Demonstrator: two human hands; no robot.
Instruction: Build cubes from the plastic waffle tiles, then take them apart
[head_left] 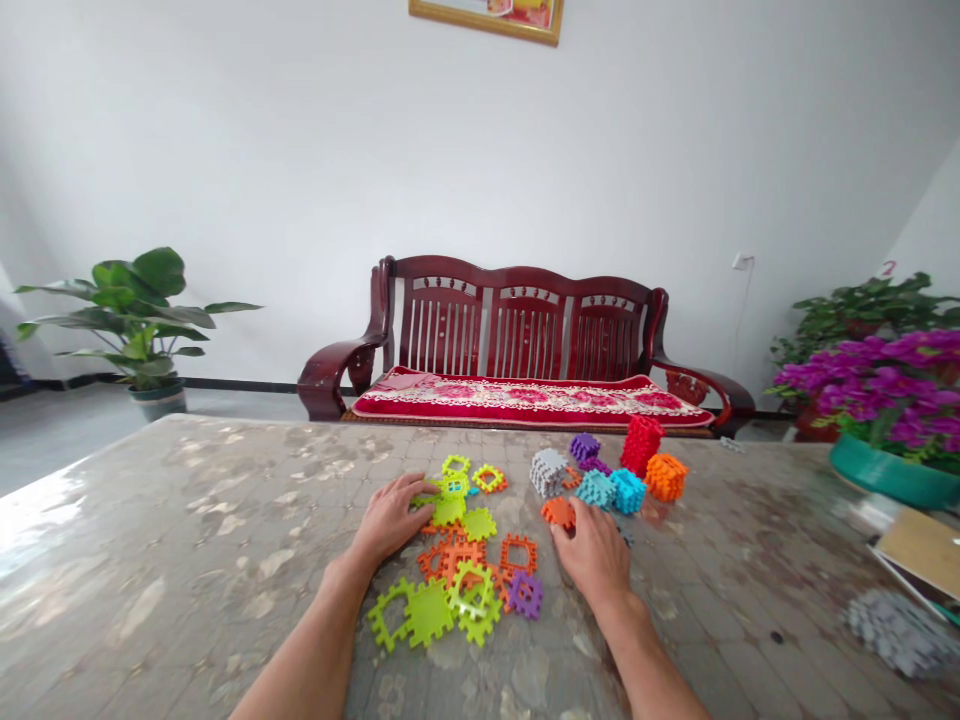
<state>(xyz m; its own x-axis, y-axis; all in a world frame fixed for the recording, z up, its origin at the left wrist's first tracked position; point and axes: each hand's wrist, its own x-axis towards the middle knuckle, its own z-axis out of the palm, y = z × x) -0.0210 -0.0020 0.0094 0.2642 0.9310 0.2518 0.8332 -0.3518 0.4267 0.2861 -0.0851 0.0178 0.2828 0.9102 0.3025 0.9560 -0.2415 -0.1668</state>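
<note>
From where I stand, the person has both hands over the patterned table (285, 600), the toothed orange piece (556, 512) lying right of the table's middle, at the fingertips of the right hand (596, 555). That piece looks longer from left to right than from near to far, its toothed end pointing left and its right end hidden by the hand. The right fingers curl down over it with the thumb at its near side; I cannot tell whether they pinch it. The left hand (391, 515) reaches in from the left, its fingers close together and the thumb spread a little away, tips at the left edge of some lime-green pieces (450, 512). Those green pieces run in a strip with its long axis from near to far. Nearer lie more lime-green pieces (430, 612), spread left to right, a purple piece (525, 594) at their right and an orange frame (518, 552) just beyond. Past the right hand stand a grey stack (548, 472), a blue stack (628, 490) and, farther, a tall, upright red stack (642, 445).
</note>
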